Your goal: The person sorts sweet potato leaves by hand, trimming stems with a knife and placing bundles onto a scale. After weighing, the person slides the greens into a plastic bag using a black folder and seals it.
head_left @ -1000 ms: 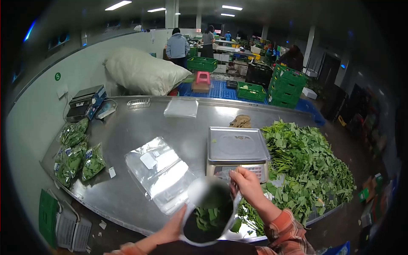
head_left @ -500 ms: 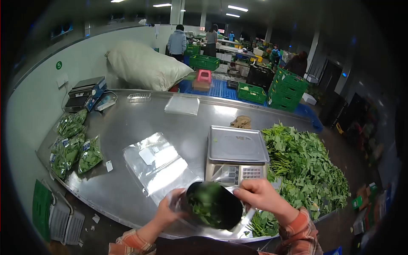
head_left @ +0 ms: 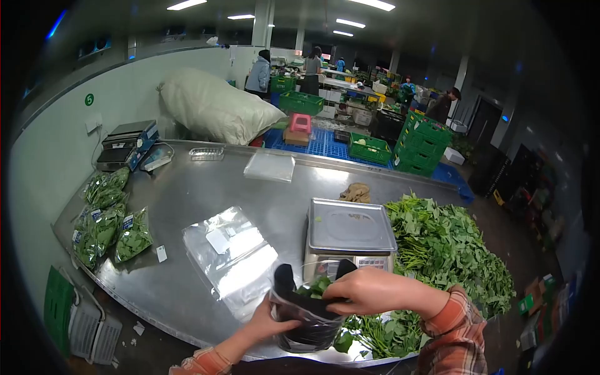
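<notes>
My left hand point(head_left: 265, 325) is wrapped round the side of a clear plastic bag with a dark sleeve point(head_left: 306, 328) in it, held upright at the table's near edge. Leafy greens point(head_left: 317, 286) show at its mouth. Over the mouth's right side is my right hand point(head_left: 369, 290), its fingers curled down at the rim; whether they grip greens or sleeve is hidden. A weighing scale point(head_left: 353, 225) stands just beyond, its keypad partly covered by my right hand. Right of it spreads a large pile of loose greens point(head_left: 450, 250).
Flat clear bags point(head_left: 250, 275) lie left of the scale, with more point(head_left: 270, 167) farther back. Filled bags of greens point(head_left: 133, 236) sit at the left edge near a second scale point(head_left: 128, 144). A brown cloth point(head_left: 355, 192) lies behind the near scale. Green crates point(head_left: 422, 147) and several people are beyond.
The bag has tipped from mouth-toward-me to upright. My right hand has moved from the bag's right edge to over its mouth. My left hand has shifted lower on the side.
</notes>
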A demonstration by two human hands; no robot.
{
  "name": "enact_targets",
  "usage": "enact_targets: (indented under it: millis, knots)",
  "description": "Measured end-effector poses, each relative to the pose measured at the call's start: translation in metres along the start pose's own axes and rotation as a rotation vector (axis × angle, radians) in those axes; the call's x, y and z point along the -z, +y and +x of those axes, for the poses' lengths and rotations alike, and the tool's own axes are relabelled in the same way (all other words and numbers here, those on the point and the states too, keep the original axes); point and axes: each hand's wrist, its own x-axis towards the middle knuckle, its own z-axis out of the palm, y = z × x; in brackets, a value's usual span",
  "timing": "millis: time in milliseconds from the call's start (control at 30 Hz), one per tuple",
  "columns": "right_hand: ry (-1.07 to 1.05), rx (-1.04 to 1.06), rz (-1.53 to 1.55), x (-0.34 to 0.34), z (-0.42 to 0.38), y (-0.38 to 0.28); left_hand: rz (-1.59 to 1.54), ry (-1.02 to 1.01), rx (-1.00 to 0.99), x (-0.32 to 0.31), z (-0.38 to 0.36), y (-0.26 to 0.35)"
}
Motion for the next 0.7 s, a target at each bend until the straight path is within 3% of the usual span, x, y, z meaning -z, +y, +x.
enact_targets:
  millis: [33, 133, 167, 200, 233, 267, 300, 333, 400, 467, 500, 533, 567, 600, 633, 667, 700]
  knots:
    - [-0.106, -0.106, -0.031, 0.002, 0.003, -0.003, -0.251, 0.036, -0.029, -0.014, -0.001, 0.004]
    - [-0.157, 0.050, -0.066, 0.000, 0.007, 0.005, 0.054, 0.044, -0.148, -0.010, 0.003, 0.028]
    - [-0.074, 0.078, -0.056, 0.020, 0.000, 0.008, -0.080, 0.013, -0.183, -0.004, 0.009, 0.021]
    - [0.178, 0.166, -0.006, 0.053, -0.014, 0.013, -0.046, 0.002, -0.164, 0.001, 0.016, 0.015]
    - [0.476, 0.074, 0.071, 0.081, -0.031, 0.016, -0.012, -0.009, -0.140, 0.006, 0.023, 0.012]
    - [0.639, -0.043, -0.201, 0.117, -0.051, 0.022, 0.019, -0.021, -0.114, 0.009, 0.027, 0.012]
    - [0.945, -0.185, -0.015, 0.136, -0.073, 0.041, 0.041, 0.001, 0.017, 0.011, 0.025, 0.025]
    - [1.139, -0.129, 0.224, 0.146, -0.077, 0.041, -0.092, 0.056, 0.027, 0.012, 0.032, 0.023]
    - [1.429, 0.002, 0.304, 0.150, -0.091, 0.084, -0.359, 0.169, 0.054, 0.014, 0.046, 0.014]
    - [1.503, -0.081, 0.281, 0.124, -0.100, 0.135, -0.475, 0.265, 0.116, 0.014, 0.054, 0.020]
    - [1.472, -0.121, 0.190, 0.100, -0.101, 0.177, -0.502, 0.261, 0.155, 0.019, 0.060, 0.013]
    - [1.362, -0.335, 0.187, 0.064, -0.099, 0.205, -0.481, 0.278, 0.148, 0.021, 0.066, 0.005]
    - [1.066, -0.553, 0.044, 0.032, -0.097, 0.236, -0.464, 0.307, 0.139, 0.025, 0.075, -0.015]
    - [0.747, -0.646, 0.116, 0.005, -0.079, 0.213, -0.482, 0.280, 0.154, 0.026, 0.076, -0.013]
    - [0.562, -0.650, 0.181, -0.028, -0.067, 0.218, -0.451, 0.289, 0.184, 0.028, 0.078, -0.017]
    - [0.485, -0.639, 0.442, -0.060, -0.056, 0.226, -0.492, 0.279, 0.156, 0.027, 0.082, -0.012]
    - [0.444, -0.631, 0.482, -0.085, -0.043, 0.231, -0.548, 0.272, 0.161, 0.028, 0.087, -0.017]
